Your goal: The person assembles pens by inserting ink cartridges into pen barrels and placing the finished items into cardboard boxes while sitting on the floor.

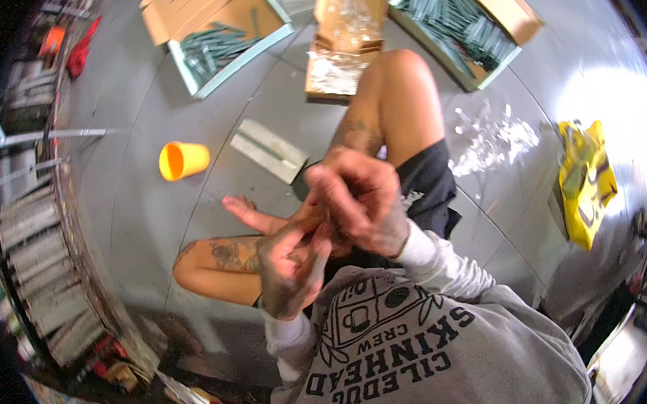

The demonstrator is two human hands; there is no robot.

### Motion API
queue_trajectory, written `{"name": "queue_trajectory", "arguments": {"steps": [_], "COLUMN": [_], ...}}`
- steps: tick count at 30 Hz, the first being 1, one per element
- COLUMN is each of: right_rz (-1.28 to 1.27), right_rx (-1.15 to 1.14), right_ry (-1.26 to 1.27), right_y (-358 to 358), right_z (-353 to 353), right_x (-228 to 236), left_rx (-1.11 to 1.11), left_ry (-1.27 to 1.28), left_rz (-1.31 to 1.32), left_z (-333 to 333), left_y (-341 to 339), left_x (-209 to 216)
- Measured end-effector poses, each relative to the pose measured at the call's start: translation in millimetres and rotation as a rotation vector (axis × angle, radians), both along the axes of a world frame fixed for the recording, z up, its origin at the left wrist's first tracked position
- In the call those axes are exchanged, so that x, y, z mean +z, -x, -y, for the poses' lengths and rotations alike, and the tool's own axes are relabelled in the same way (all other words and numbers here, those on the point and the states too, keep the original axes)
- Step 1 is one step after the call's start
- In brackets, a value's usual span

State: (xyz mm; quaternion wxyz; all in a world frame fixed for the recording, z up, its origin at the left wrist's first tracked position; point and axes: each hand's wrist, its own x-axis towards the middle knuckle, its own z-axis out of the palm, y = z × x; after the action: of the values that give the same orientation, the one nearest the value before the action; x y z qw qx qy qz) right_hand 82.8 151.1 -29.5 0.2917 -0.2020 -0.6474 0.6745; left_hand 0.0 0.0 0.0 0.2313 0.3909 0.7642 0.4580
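Both my hands meet in front of my chest, above my crossed legs. My left hand (292, 268) is closed, thumb and fingers pinched together. Just to its right and slightly farther away, my right hand (364, 199) is closed too, its fingers curled close against the left fingertips. Whatever lies between them is too small or too covered to make out. Beyond the hands, a pale rectangular block (254, 148) rests on the floor with a slim dark-green stick (268, 145) lying along its top. An orange cup (185, 160) stands left of the block.
At the far side are an open box (273, 40) of dark-green sticks (215, 48), a brown carton (320, 97) holding clear shiny pieces, and a fuller box (491, 80) of sticks. Clear scraps (495, 141) and a yellow bag (585, 191) lie right. Shelving (42, 259) lines the left.
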Motion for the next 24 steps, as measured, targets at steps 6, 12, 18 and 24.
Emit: {"name": "queue_trajectory", "arguments": {"steps": [6, 12, 18, 24], "right_rz": [-0.032, -0.068, 0.021, 0.074], "right_rx": [0.069, 0.105, 0.294, 0.420], "right_ry": [-0.299, -0.098, 0.376, 0.784], "right_y": [-48, -76, -97, -95], "right_z": [-2, 4, -5, -21], "right_x": [15, 13, 13, 22], "left_rx": [0.185, 0.284, 0.291, 0.145], "left_ry": [-0.295, -0.176, -0.140, -0.024], "left_rz": [0.507, 0.466, 0.454, 0.412], "left_z": [-5, -24, -21, -16], "left_y": [-35, -64, -60, -47], "left_x": [10, 13, 22, 29]}}
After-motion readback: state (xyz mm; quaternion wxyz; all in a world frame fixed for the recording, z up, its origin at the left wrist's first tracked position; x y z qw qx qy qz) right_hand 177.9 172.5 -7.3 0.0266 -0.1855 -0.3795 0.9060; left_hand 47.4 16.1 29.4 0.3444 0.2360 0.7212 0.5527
